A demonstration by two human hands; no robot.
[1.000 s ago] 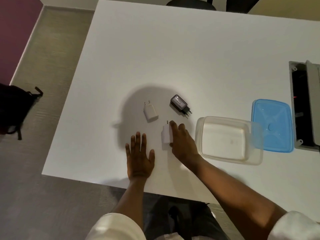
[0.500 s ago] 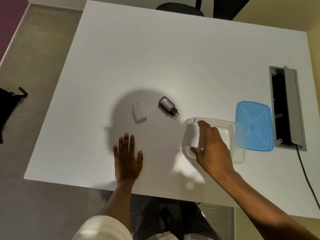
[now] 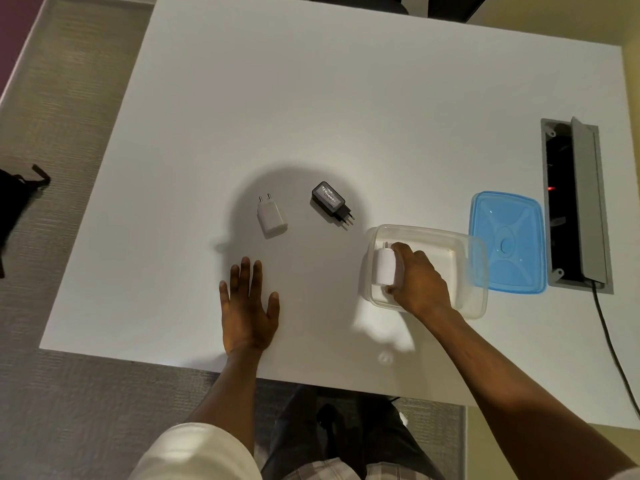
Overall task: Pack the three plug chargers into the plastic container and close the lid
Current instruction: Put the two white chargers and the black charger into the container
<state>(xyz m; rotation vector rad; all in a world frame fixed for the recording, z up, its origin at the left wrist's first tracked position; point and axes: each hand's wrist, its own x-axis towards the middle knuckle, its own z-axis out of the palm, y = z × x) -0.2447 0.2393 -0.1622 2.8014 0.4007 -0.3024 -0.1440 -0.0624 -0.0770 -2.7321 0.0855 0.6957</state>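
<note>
My right hand (image 3: 417,280) grips a white plug charger (image 3: 383,268) and holds it over the left end of the clear plastic container (image 3: 460,271), pins pointing away from me. A second white charger (image 3: 271,216) lies on the white table, left of a black charger (image 3: 330,203) whose pins point right. The blue lid (image 3: 507,242) lies flat just right of the container. My left hand (image 3: 248,306) rests flat on the table, fingers spread, below the white charger and apart from it.
A grey cable box (image 3: 573,206) is sunk into the table at the right edge, with a black cord (image 3: 614,355) running toward me. The table's near edge runs just below my left hand. A black bag (image 3: 15,202) sits on the floor at left.
My right hand has picked up the white charger from the table and carried it right, to over the container's left end. My left hand has stayed flat.
</note>
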